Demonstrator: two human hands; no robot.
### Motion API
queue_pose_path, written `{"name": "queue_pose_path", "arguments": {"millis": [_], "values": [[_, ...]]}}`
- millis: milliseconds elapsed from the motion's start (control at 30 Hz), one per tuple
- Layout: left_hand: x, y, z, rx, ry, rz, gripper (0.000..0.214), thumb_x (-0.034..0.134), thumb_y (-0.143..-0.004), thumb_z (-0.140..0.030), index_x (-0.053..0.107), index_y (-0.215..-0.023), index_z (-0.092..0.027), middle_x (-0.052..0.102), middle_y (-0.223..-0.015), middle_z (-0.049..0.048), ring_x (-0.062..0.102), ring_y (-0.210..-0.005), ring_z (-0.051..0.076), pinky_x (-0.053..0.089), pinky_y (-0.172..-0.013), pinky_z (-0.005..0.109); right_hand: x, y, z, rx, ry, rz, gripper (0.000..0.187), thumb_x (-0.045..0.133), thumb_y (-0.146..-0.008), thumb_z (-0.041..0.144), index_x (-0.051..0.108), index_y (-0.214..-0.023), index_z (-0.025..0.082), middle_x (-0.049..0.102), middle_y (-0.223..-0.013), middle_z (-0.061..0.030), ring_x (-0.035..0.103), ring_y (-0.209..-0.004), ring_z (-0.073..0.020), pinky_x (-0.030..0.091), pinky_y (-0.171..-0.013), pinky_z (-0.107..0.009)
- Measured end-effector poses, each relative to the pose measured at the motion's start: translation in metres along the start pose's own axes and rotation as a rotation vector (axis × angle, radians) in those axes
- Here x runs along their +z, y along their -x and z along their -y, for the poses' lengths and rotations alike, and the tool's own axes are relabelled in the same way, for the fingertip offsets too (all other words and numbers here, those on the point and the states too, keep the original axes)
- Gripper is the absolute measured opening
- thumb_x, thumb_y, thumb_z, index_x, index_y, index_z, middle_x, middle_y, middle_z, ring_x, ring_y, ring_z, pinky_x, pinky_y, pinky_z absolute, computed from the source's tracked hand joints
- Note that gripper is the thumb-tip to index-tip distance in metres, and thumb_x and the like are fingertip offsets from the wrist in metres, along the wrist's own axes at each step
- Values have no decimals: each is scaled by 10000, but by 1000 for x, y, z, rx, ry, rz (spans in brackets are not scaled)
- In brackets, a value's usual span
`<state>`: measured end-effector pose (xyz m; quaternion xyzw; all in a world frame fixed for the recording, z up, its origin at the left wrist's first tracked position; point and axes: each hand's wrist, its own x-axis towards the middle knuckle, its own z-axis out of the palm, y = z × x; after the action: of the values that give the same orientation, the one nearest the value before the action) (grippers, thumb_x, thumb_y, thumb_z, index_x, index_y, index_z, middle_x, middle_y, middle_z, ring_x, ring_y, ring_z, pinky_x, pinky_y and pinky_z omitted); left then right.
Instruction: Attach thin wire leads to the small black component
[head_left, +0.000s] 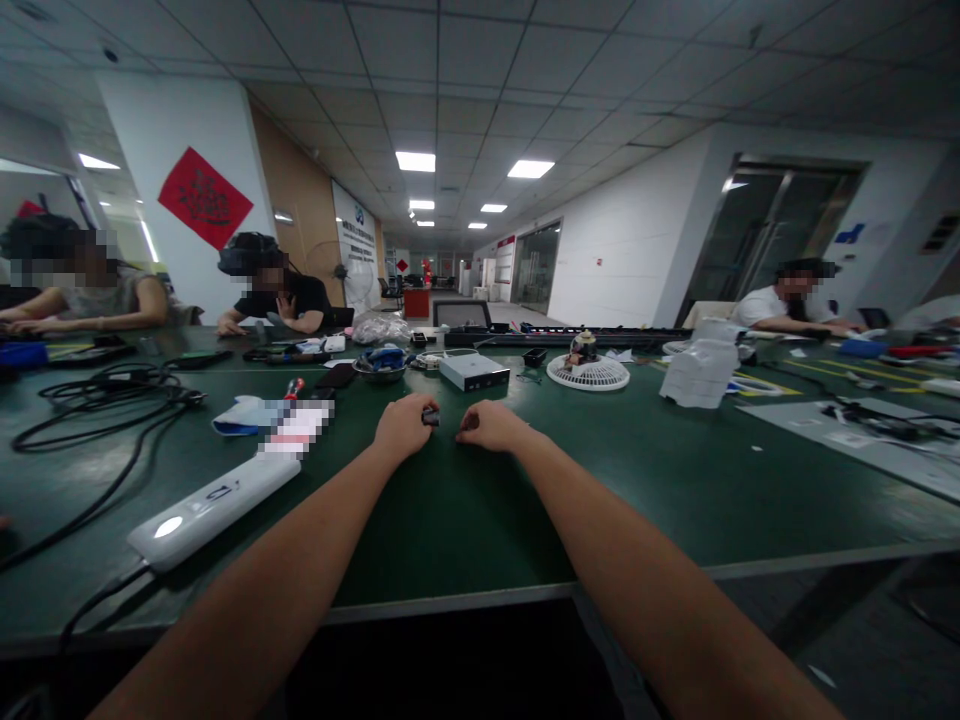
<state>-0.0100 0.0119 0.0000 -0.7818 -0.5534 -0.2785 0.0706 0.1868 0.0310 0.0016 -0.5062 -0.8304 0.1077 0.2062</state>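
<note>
My left hand (401,425) and my right hand (491,425) rest close together on the green table mat (450,510), knuckles forward. A small black object (430,417) sticks out from the fingers of my left hand, towards my right hand. The fingers of my right hand are curled, with a dark spot under them, and I cannot tell whether they hold anything. Most of the black object is hidden by my fingers.
A long white power bank (214,510) lies left of my left arm, with black cables (97,400) beyond it. Ahead stand a metal bowl (379,368), a white box device (474,371) and a small white fan (587,373). Several co-workers sit along the table.
</note>
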Motion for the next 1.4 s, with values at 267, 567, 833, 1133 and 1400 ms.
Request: {"name": "queue_pose_path", "arguments": {"millis": [267,567,833,1133,1400], "values": [[3,0,-2,-15,98,74,314,686,-700,-208,677,-1012,-240,718,-1019,22,654,-938,203,494,-799,268,-7,5,8,-70,-134,-119,210,679,-714,172,742,-915,180,726,-846,-34,647,-775,-153,473,-703,-228],[-4,3,-11,106,142,140,316,701,-729,-267,667,-1040,-227,736,-981,26,672,-924,203,506,-786,265,-7,2,8,-99,-153,-161,163,714,-730,188,760,-885,213,728,-847,-23,643,-813,-168,466,-731,-251],[-4,3,-13,209,70,115,333,659,-775,-289,634,-1099,-217,718,-999,52,654,-943,231,495,-830,313,-4,-2,-1,-35,-159,-217,141,768,-680,247,719,-802,195,706,-790,-16,622,-758,-154,443,-667,-248],[-5,3,-12,318,76,79,277,612,-777,-208,617,-1052,-238,703,-986,26,639,-948,209,484,-854,315,-5,1,-3,-34,-130,-180,222,773,-676,392,720,-788,208,704,-765,-17,625,-720,-157,434,-625,-247],[-4,2,-12,352,105,62,278,611,-775,-170,640,-1046,-225,715,-987,26,647,-934,203,478,-889,335,-2,0,1,-37,-107,-148,160,713,-739,332,726,-837,206,701,-774,-20,619,-722,-157,422,-626,-243]]}}
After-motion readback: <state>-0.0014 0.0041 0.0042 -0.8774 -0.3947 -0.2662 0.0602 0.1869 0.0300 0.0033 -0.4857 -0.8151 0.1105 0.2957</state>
